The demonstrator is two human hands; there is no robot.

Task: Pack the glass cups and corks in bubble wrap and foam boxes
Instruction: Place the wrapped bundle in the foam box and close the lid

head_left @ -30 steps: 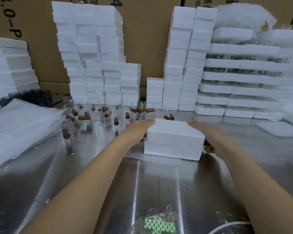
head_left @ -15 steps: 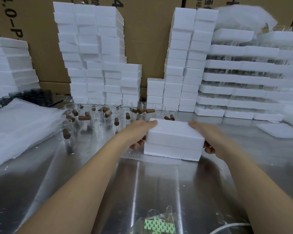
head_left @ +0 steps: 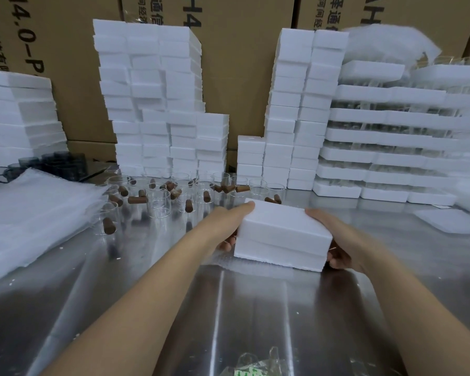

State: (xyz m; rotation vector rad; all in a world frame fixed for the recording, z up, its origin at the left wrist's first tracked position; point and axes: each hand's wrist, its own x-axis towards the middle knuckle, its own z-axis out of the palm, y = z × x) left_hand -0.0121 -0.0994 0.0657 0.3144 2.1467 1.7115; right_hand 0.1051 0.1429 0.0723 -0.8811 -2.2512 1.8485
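Head view: the closed white foam box (head_left: 282,234), made of two halves with a seam along its side, is clamped between both hands at the centre of the steel table (head_left: 255,308). The left hand (head_left: 227,223) grips the left end, thumb laid along the top far corner and fingers curled round the end face. The right hand (head_left: 337,240) grips the right end, thumb on the top edge and fingers wrapped round the lower side. Directly under the box lies a sheet of bubble wrap (head_left: 228,264), and the box's near bottom edge meets it; whether the box is lifted cannot be told. Just beyond the left hand stand clear glass cups (head_left: 159,202), with brown corks (head_left: 137,200) scattered among and inside them. Further left of the grip lies a pile of bubble wrap bags (head_left: 33,213), with dark glass cups (head_left: 63,161) behind it. Beyond the grip rise two stacks of foam boxes (head_left: 158,104), backed by cardboard cartons (head_left: 242,63). To the right of the grip, foam trays (head_left: 391,137) are stacked in layers, and a flat foam lid (head_left: 451,221) lies on the table. Nearer than the grip, at the bottom edge, sits a clear plastic bag (head_left: 255,367) with green print.
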